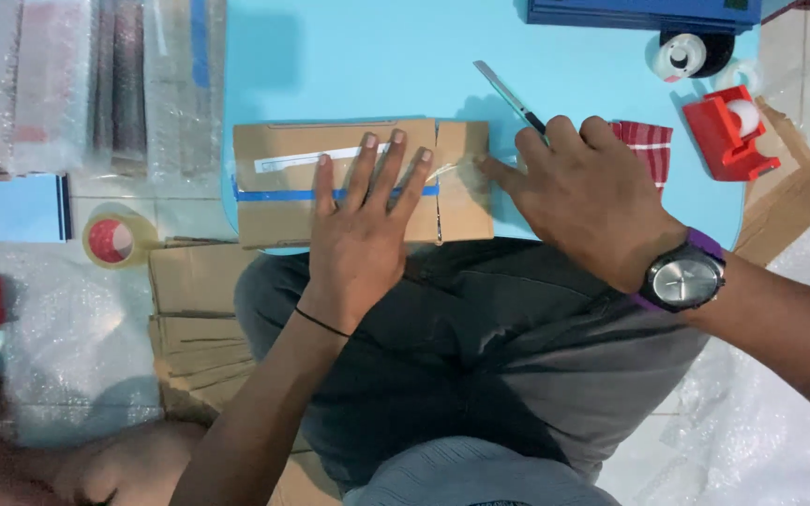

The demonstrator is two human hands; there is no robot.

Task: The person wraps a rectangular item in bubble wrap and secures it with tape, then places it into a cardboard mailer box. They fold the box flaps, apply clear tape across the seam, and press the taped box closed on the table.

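My left hand point(360, 230) lies flat and spread wide on the cardboard box point(363, 183), fingers fanned toward twelve o'clock, palm pressing the lid and gripping nothing. The box sits on the near edge of the light blue table point(349, 56), right above my lap, with a blue tape stripe point(274, 195) running across it from nine to three o'clock and a white label point(311, 157) near its far edge. A thin black cord circles my left wrist.

My right hand point(583, 201) rests at three o'clock of the box, fingers curled, its fingertip pressing a strip of clear tape point(457, 171) against the box's right end. A utility knife point(510, 96) pokes out from that hand toward eleven o'clock, its blade end lying on the table; I cannot tell how firmly the hand grips it. A wristwatch point(684, 279) with a purple strap sits on my right wrist.

At two o'clock of my right hand lies a red checked cloth point(647, 145), and further toward two o'clock a red tape dispenser point(731, 131) with a roll of tape point(686, 54) beyond it. At nine o'clock of the box, off the table, a roll of clear tape with a red core point(112, 240) lies on bubble wrap point(67, 319), with flat cardboard sheets point(194, 319) stacked just at its five o'clock
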